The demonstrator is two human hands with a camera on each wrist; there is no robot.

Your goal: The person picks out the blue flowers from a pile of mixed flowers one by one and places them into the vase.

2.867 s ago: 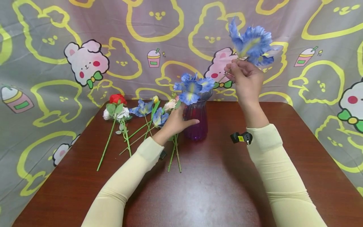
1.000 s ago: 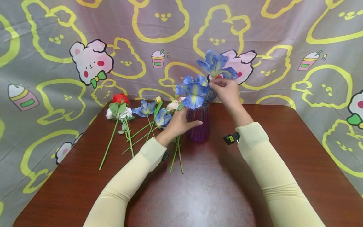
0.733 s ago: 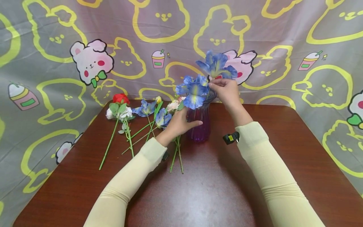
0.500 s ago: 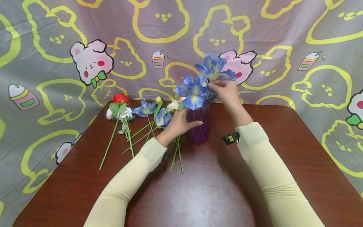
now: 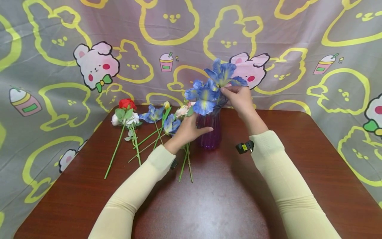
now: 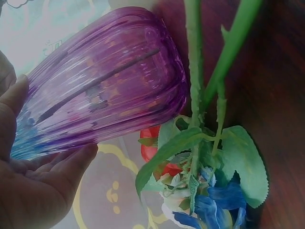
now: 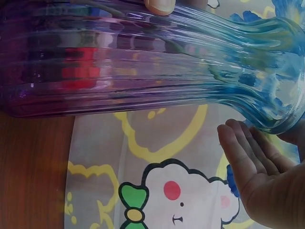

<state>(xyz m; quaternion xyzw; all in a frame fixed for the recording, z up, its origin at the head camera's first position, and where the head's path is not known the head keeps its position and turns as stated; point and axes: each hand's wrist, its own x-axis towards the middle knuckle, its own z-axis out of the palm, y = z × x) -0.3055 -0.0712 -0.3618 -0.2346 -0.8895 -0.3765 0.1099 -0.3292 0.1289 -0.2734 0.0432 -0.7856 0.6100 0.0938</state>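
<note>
A ribbed glass vase, purple below and bluish at the flared mouth, stands upright on the table. My left hand grips its side, thumb across the front; in the left wrist view, thumb and fingers lie around the glass. One artificial blue iris leans out of the mouth toward the left. Just above the rim, my right hand pinches a second blue iris below its bloom. A dark stem shows through the glass. In the right wrist view the right hand is beside the mouth; its pinch is partly cut off.
Left of the vase lie a red rose, white flowers, two blue irises, a yellow bud and pale pink flowers, stems toward me. A patterned cloth hangs behind the brown table.
The right hand has brought its iris from the upper right down to the vase mouth. Over the last second the bloom has sunk slightly. The left hand stays on the vase.
</note>
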